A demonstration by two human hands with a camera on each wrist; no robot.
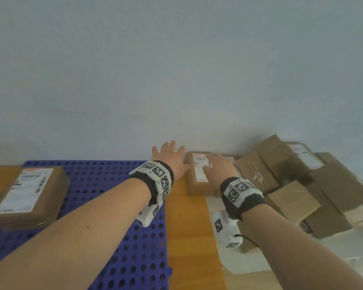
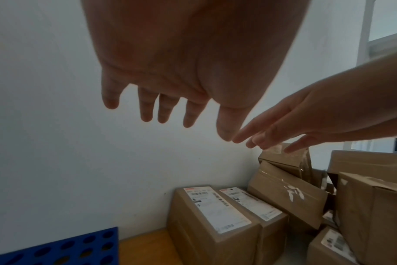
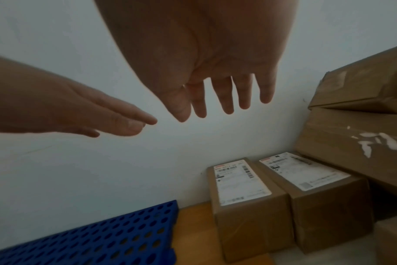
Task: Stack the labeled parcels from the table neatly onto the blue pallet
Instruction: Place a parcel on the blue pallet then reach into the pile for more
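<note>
both forearms fill the lower part of the head view, each with a black wrist band (image 1: 155,181) carrying white marker blocks. beyond them the left hand (image 1: 172,158) and the right hand (image 1: 217,167) reach forward with fingers straight and spread, gripping nothing; the wrist views show both hands in the air above the boxes, apart from them.

under the arms is an orange-brown wooden table (image 1: 189,237) pushed against a plain pale wall (image 1: 176,70). the blue pallet (image 1: 117,237), a perforated plastic grid, lies flat on the left part of the table. one labeled parcel (image 1: 32,195) already rests on the pallet's left side, its white label up.

to the right of the pallet, past a strip of bare wood, stands the nearest parcel (image 3: 245,206), label up, against the wall. a second labeled parcel (image 3: 324,204) sits just beside it on its right, their sides touching or nearly so. further right a loose pile of brown boxes (image 1: 314,185) leans at mixed angles, some tilted on others, one with torn white tape marks (image 3: 378,141). a pale sheet (image 1: 249,262) covers the table under the pile. a white window frame (image 2: 365,35) shows at the upper right of the left wrist view.
</note>
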